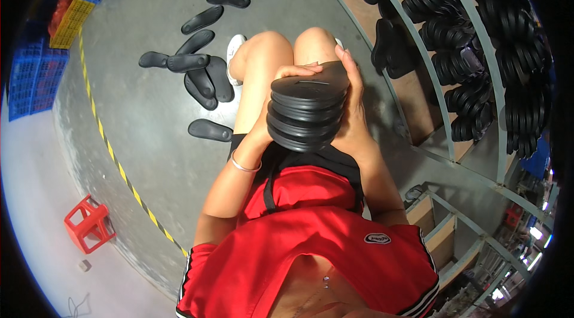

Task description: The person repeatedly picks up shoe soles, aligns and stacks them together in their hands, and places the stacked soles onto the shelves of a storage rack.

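Note:
A stack of several black shoe soles (306, 118) is held up over my lap between both hands. My left hand (272, 88) wraps the stack's left side, its fingers lying over the top sole. On the other side my right hand (354, 103) grips the right edge, fingers pointing up along it. The heel ends face me, and a short slot shows in the top sole. Loose black soles (189, 63) lie scattered on the grey floor beyond my left knee, several overlapping. One sole (210, 130) lies apart, nearer to me.
Metal shelving (449, 103) with bundled black soles (463, 61) curves along my right. A lower rack frame (442, 222) stands nearer. To the left are a yellow-black floor stripe (113, 153), a red plastic stool (89, 224) and blue crates (37, 76).

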The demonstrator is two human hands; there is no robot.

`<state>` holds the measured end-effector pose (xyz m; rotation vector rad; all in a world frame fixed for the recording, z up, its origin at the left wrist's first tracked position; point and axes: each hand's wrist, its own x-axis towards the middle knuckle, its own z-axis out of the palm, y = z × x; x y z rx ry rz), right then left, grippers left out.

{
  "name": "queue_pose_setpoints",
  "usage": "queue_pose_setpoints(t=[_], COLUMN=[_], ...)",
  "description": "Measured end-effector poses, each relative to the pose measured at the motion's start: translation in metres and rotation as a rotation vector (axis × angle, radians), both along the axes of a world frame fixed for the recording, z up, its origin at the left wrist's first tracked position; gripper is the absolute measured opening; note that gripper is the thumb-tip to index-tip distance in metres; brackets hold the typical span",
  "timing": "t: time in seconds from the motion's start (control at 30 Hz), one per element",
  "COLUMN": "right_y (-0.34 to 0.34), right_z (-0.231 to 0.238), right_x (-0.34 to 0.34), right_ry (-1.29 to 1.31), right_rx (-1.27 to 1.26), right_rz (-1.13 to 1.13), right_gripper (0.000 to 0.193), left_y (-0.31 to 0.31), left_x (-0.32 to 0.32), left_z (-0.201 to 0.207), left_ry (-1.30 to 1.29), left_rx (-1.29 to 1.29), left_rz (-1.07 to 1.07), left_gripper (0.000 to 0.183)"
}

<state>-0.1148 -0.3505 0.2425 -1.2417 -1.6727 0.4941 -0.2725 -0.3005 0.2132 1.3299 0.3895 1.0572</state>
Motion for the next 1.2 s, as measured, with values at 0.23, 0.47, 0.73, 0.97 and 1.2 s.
queue_pose_setpoints(t=[0.23,0.47,0.73,0.97,1.2], right_y=[-0.022,-0.052,-0.118,-0.218,-0.314], right_z=[-0.001,0.01,0.012,0.011,0.019], right_x=[0.023,0.008,0.025,0.012,-0.026], right_ry=[-0.226,-0.239,0.337,0.865,1.323], right_rx=[-0.165,-0.313,-0.622,-0.618,-0.151], right_rz=[-0.06,-0.28,-0.493,-0.931,-1.269], right_gripper=[0.105,0.091,0.095,0.076,0.054], left_y=[-0.021,-0.016,-0.01,-0.066,-0.108], left_x=[-0.039,-0.001,0.058,0.126,0.141], left_z=[-0.048,-0.042,-0.031,0.039,0.028], left_ry=[-0.456,-0.772,-0.174,0.473,0.39], left_rx=[-0.741,-1.164,-1.323,-1.023,-0.987], left_rz=[-0.142,-0.106,-0.325,-0.824,-1.419], left_gripper=[0.057,0.065,0.081,0.06,0.047])
